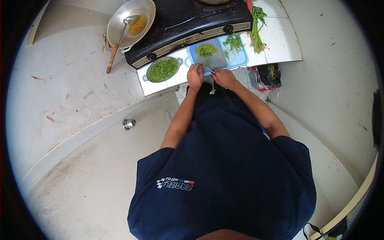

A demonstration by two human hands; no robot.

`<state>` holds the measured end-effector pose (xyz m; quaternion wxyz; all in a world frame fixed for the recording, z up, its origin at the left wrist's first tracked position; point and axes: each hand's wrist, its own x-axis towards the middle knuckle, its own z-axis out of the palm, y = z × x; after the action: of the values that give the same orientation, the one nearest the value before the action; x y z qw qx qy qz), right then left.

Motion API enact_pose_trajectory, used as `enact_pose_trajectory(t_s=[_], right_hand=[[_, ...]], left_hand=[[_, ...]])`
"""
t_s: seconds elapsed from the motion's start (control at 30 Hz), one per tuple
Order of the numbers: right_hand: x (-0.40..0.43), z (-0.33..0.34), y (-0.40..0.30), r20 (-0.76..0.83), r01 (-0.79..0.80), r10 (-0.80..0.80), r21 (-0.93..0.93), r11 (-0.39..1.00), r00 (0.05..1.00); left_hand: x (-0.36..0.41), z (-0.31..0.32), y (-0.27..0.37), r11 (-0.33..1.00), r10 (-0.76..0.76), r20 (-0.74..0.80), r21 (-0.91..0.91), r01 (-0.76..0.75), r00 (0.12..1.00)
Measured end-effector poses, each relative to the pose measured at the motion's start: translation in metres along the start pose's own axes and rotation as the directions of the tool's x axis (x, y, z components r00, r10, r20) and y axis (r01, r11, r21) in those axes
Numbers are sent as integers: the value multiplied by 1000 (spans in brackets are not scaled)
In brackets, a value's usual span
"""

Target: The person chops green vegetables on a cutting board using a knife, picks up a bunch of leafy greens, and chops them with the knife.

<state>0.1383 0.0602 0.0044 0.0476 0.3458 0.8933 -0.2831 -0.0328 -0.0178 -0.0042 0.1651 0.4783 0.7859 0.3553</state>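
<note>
My right hand (224,78) grips the handle of a knife (205,65), its thin blade slanting up and left over a blue plastic chopping board (214,61). Close beside it, at the board's near left corner, the fingers of my left hand (195,76) are bent around a small piece of green stem (198,70), mostly hidden. A heap of finely chopped greens (206,50) lies at the far left of the board. Loose green leaves (234,43) rest on its lighter right part. Left of the board, an oval grey dish (145,78) with two handles holds more chopped greens (163,69).
A black gas stove (186,22) stands behind the board. On its left, a wok (115,22) holds yellowish liquid and a wooden-handled spatula (113,55). A bunch of leafy stems (256,33) lies right on the white tiled counter (282,42). Bags (268,76) sit below the counter.
</note>
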Motion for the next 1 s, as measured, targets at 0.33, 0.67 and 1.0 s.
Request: enact_pose_trajectory(t_s=[0.33,0.67,1.0], right_hand=[[3,0,-3,-8,-19,19,-20,1000,1000],[-2,-4,-5,-56,38,-40,-32,999,998],[9,11,0,-87,15,-16,-19,1000,996]], left_hand=[[-1,-1,1,1000,2,-9,-15,-3,1000],[0,1,-2,1000,1,-12,-1,-1,1000],[1,-1,0,1000,3,-4,-19,-3,1000]])
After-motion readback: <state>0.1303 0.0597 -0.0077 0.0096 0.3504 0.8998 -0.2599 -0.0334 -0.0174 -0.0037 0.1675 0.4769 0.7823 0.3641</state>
